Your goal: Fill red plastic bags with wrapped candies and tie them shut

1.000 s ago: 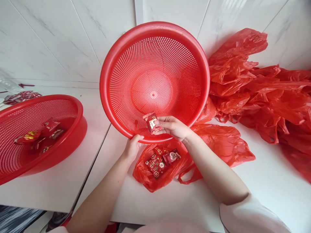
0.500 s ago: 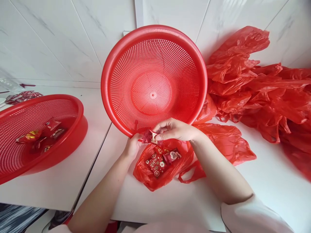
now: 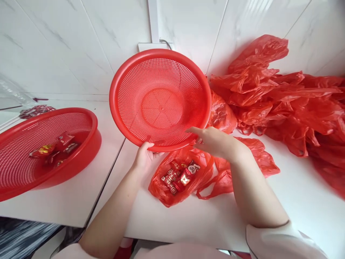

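A red perforated plastic basket (image 3: 161, 144) is tilted up in front of me with its mouth facing me; nothing lies inside. My left hand (image 3: 144, 154) grips its near rim, thumb over the edge and fingers underneath. At the basket's right rim is my right hand (image 3: 211, 142), fingers apart and the index finger stretched over the edge; whether it touches the rim I cannot tell. Below both hands, an open red plastic bag (image 3: 159, 190) lies on the table. It contains several red printed packets (image 3: 168, 178) and a shiny red-and-gold wrapped piece (image 3: 185, 177).
To the left stands a second red basket (image 3: 90, 144) with a few wrapped snacks (image 3: 64, 140). Crumpled red plastic bags (image 3: 283, 104) are heaped at the right, against the tiled wall (image 3: 188, 25). A gap (image 3: 107, 172) runs between the white tabletops.
The small wrapped piece has left my hands and now lies in the bag. My left hand has taken the basket's rim, and my right hand has moved right and opened. The basket sits lower in view.
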A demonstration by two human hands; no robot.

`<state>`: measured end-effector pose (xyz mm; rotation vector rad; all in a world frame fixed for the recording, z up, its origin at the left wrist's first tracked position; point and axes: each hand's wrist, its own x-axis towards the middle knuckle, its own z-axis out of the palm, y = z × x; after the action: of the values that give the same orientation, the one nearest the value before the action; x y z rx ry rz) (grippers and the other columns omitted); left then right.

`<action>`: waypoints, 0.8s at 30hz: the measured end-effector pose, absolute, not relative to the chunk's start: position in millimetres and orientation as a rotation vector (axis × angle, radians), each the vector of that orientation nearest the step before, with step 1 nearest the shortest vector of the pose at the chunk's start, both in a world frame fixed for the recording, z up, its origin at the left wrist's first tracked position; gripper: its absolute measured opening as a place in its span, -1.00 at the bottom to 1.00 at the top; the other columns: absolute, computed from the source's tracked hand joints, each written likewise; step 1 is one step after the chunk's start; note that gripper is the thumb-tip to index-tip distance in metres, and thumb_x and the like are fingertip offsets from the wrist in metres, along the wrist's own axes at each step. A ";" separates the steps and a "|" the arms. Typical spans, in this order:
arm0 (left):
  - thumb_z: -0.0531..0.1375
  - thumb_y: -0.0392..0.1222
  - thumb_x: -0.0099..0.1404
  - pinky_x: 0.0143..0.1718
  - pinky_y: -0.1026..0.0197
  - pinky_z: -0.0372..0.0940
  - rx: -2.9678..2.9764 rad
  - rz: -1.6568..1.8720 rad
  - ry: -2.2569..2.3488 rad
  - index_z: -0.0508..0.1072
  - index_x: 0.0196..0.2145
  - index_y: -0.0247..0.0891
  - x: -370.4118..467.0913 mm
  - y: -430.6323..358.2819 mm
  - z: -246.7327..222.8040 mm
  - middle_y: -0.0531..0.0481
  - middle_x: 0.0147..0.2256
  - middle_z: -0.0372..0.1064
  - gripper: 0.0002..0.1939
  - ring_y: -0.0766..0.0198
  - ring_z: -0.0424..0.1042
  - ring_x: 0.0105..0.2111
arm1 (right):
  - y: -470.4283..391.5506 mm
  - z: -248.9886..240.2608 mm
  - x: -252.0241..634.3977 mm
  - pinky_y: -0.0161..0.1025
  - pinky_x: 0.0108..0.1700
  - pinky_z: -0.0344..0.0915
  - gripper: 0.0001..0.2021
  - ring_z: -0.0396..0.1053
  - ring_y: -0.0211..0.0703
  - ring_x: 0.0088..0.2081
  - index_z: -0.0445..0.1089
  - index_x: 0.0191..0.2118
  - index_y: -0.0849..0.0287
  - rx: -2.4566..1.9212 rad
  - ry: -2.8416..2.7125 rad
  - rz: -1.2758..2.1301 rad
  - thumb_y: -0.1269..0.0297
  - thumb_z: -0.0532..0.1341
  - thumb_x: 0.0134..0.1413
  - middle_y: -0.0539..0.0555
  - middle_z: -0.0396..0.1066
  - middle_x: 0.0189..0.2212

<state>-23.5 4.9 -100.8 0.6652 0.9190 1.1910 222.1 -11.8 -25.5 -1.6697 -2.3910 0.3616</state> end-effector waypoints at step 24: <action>0.12 0.18 0.19 -0.14 -0.43 0.14 1.258 0.615 2.671 -0.20 0.34 -0.31 -141.9 -40.8 -44.5 -0.55 -0.07 0.34 -0.06 -0.50 0.32 -0.04 | -42.5 27.9 262.2 -0.15 -0.17 0.37 -0.65 0.49 -0.04 -0.29 0.35 -0.15 0.03 -1.401 -1.353 -0.379 0.27 0.31 -0.16 0.06 0.50 -0.26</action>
<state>-141.9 -40.8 -44.5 1.2578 2.6705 0.6151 262.2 -42.5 27.9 -1.4011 -1.3527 -0.3788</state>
